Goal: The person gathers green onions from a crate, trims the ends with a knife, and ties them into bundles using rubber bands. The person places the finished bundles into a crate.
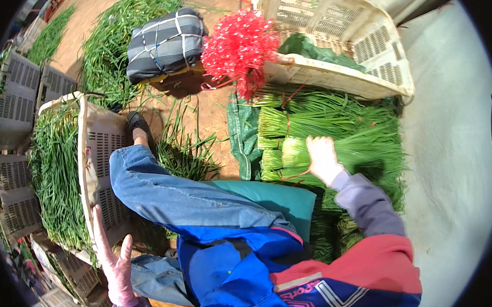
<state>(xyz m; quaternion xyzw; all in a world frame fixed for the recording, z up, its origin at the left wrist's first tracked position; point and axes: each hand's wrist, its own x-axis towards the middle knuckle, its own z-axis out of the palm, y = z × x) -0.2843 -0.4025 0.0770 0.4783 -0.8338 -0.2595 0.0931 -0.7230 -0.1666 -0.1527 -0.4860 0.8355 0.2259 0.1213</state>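
Observation:
My right hand (323, 157) is closed around a bundle of long green stalks (295, 152) with pale cut ends, over a pile of similar bundles (311, 122) tied with red bands. A red tie hangs beside my wrist. My left hand (116, 262), with fingers spread, is at the rim of a white plastic crate (87, 163) filled with green stalks (58, 165); whether the fingertips touch the rim cannot be told. A bunch of shiny red plastic ties (241, 48) stands beyond the pile.
A tilted white crate (374, 40) holding green sheeting lies behind the pile. A strapped grey striped bundle (166, 44) stands near loose greens (108, 48). More crates (14, 96) line the left side. A teal cushion (291, 205) is beside my legs; pale sheeting (448, 141) covers the right.

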